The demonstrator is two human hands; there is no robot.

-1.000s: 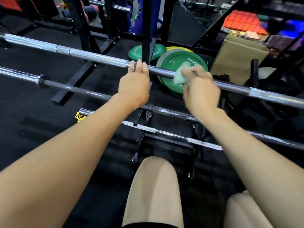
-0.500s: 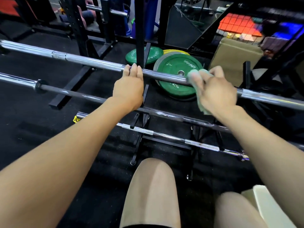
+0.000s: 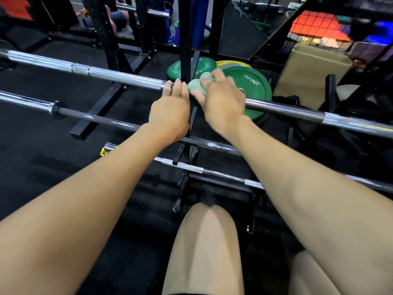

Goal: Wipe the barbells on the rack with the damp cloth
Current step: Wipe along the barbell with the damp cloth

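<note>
at frame centre, the right hand (image 3: 223, 101) pinches the damp cloth (image 3: 196, 87) on the top barbell (image 3: 119, 76); the left hand (image 3: 170, 111) rests flat-fingered on it just beside; best wrap cloth around, slide steadily.

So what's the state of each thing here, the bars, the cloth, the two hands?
Top bar: lying across the rack, both hands on it.
Middle bar: on the rack, untouched.
Lowest bar: on the rack, untouched.
Cloth: bunched, pressed on the top bar.
Left hand: resting on the top bar, fingers straight.
Right hand: gripping the cloth.
Green plates: lying behind the bars.
</note>
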